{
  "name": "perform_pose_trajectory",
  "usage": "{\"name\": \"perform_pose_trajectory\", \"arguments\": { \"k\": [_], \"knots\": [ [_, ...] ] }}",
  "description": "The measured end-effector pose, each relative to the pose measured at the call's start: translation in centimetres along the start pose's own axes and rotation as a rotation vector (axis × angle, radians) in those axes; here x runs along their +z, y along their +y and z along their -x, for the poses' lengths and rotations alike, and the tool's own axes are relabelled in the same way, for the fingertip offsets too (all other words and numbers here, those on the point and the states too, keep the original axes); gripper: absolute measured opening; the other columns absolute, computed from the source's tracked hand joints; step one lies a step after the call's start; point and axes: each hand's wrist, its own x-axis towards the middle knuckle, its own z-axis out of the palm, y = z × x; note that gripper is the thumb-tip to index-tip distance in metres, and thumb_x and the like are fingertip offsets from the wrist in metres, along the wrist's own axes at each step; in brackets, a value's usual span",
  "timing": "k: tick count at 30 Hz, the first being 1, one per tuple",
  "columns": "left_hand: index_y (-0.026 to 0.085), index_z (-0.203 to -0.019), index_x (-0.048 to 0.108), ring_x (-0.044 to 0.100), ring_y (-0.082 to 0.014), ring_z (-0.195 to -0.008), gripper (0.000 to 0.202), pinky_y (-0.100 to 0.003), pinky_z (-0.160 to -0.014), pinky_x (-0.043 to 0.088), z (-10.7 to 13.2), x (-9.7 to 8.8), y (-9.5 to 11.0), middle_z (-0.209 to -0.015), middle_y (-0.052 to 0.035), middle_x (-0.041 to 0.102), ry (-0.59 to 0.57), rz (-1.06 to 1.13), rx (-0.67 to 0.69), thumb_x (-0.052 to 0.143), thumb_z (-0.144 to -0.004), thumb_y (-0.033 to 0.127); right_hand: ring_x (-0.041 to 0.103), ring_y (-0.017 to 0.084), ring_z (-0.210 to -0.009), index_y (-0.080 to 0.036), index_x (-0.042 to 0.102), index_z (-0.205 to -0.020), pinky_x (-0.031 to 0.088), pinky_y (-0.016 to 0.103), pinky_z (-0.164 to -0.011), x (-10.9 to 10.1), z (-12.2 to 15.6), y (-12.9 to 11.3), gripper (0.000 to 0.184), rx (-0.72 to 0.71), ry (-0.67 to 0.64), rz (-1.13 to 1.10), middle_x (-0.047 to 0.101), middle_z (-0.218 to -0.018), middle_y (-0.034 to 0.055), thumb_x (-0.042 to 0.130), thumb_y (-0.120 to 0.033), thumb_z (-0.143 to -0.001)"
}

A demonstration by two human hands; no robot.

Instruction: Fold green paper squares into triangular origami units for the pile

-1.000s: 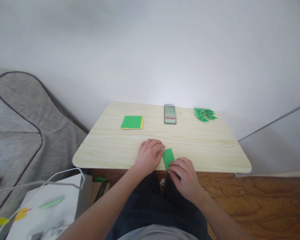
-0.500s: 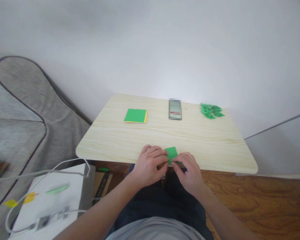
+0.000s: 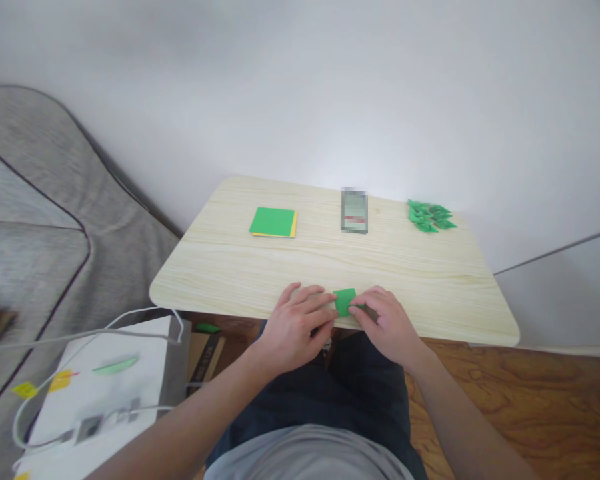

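A small green piece of origami paper (image 3: 345, 303) lies flat near the table's front edge, between my two hands. My left hand (image 3: 300, 325) rests on the table with its fingers stretched out and apart, the fingertips touching the paper's left side. At the paper's right edge, my right hand (image 3: 386, 323) is closed, thumb and index finger pinching it. The fingertips hide part of that edge. Behind, to the left, a stack of square paper (image 3: 273, 222) has a green sheet on top and yellow showing at its right side. Several folded green paper pieces (image 3: 431, 217) sit at the back right.
A phone with a blurred screen (image 3: 355, 211) lies at the back of the pale wooden table (image 3: 215, 267). Left of the table are a grey sofa (image 3: 125, 247) and a white cabinet (image 3: 115, 387) with cables and paper scraps. The wall (image 3: 300, 100) borders the back.
The camera view has shifted slightly. The green paper has turned a little between my hands, and my right fingers have moved from its lower corner to its right edge.
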Motion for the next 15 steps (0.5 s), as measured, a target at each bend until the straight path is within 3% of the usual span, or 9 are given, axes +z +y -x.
{"name": "perform_pose_trajectory", "arguments": {
  "k": [15],
  "knots": [
    [0.035, -0.111, 0.073, 0.055, -0.0254, -0.135, 0.026, -0.054, -0.122, 0.025, -0.4, -0.8, 0.0, -0.134, 0.0054, 0.071, -0.033, 0.086, -0.109, 0.063, -0.091, 0.023, 0.065, 0.019, -0.087, -0.023, 0.070, -0.097, 0.045, 0.031, -0.080, -0.4, -2.9, -0.5, 0.014, 0.074, -0.156, 0.073, 0.072, -0.093, 0.0017, 0.057, -0.026, -0.100]
  ]
}}
